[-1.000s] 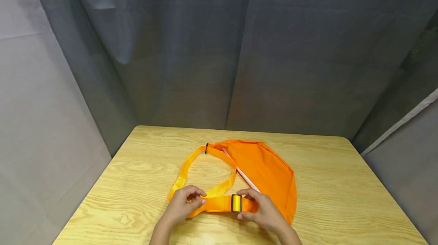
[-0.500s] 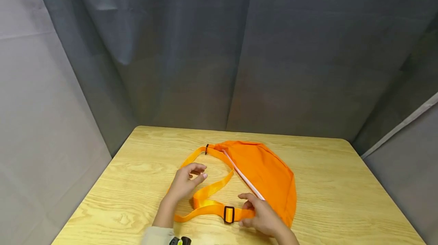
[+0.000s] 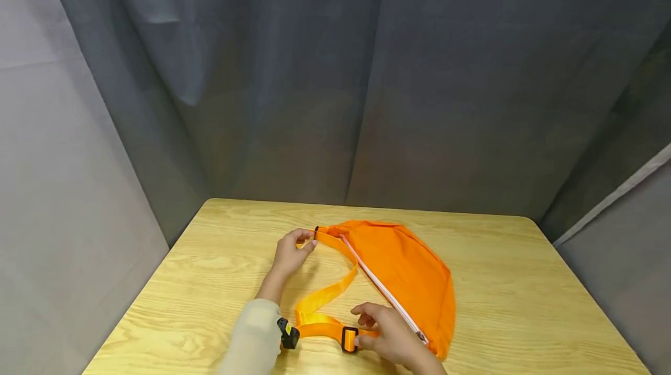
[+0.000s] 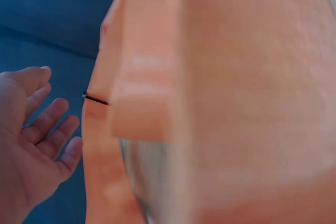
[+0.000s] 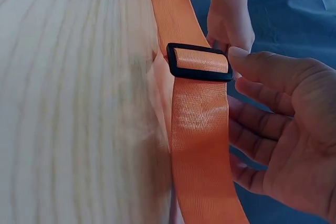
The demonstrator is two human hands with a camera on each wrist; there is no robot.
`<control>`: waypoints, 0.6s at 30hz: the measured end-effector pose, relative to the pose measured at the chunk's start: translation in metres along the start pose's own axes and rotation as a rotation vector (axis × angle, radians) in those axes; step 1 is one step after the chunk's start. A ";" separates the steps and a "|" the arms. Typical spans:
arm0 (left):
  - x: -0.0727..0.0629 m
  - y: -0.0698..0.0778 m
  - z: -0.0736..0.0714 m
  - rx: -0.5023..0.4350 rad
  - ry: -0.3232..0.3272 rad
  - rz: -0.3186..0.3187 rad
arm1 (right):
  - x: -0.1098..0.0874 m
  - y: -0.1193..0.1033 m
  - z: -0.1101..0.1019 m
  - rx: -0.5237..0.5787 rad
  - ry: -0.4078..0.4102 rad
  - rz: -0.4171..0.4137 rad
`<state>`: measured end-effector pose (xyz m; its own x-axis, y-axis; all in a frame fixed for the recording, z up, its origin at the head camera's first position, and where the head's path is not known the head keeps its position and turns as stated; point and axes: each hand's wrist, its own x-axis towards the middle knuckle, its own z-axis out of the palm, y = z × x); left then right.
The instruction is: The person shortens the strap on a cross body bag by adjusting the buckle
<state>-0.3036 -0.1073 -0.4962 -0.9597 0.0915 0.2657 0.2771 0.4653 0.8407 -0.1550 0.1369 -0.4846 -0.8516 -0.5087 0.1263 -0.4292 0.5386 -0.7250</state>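
Observation:
An orange bag (image 3: 414, 282) with a pale zipper (image 3: 382, 287) lies on the table, its orange strap (image 3: 326, 294) looping out to the left. At the bag's far left corner, my left hand (image 3: 290, 255) reaches to the small black ring (image 4: 97, 99) on the strap. In the left wrist view its fingers are loosely bent, beside the strap with nothing in them. My right hand (image 3: 390, 331) is by the near stretch of strap. Its thumb tip meets the edge of the black slider buckle (image 5: 200, 75), while the other fingers spread loosely along the strap's side, some fingertips hidden behind it.
The wooden table (image 3: 524, 305) has bare wood left and right of the bag. Grey curtains (image 3: 451, 84) hang behind it and at both sides. A black wrist camera (image 3: 288, 334) on the left forearm sits over the near strap.
My left hand has left the near strap and moved away from me to the ring by the bag's corner. My right hand has loosened and shifted slightly left and nearer, with the buckle.

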 end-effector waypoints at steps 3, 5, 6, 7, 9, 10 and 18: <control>0.006 -0.005 0.004 0.004 0.023 -0.023 | 0.000 -0.002 0.003 0.066 -0.003 0.014; 0.011 -0.007 0.006 0.019 0.034 -0.026 | -0.001 -0.003 0.005 0.145 -0.010 0.039; 0.013 -0.008 0.007 0.030 0.040 -0.029 | -0.001 -0.003 0.007 0.185 -0.012 0.049; 0.015 -0.009 0.007 0.047 0.047 -0.037 | -0.002 -0.003 0.008 0.220 -0.014 0.059; 0.020 -0.011 0.008 0.091 0.064 -0.059 | -0.001 -0.003 0.011 0.270 -0.017 0.073; 0.022 -0.011 0.008 0.117 0.068 -0.072 | -0.001 -0.003 0.013 0.277 -0.014 0.078; 0.033 -0.008 0.004 0.364 -0.001 -0.102 | -0.003 -0.005 0.023 0.253 0.010 0.070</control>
<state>-0.3378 -0.1043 -0.4962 -0.9816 0.0289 0.1886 0.1451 0.7545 0.6401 -0.1435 0.1203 -0.4968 -0.8801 -0.4687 0.0756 -0.2812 0.3862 -0.8785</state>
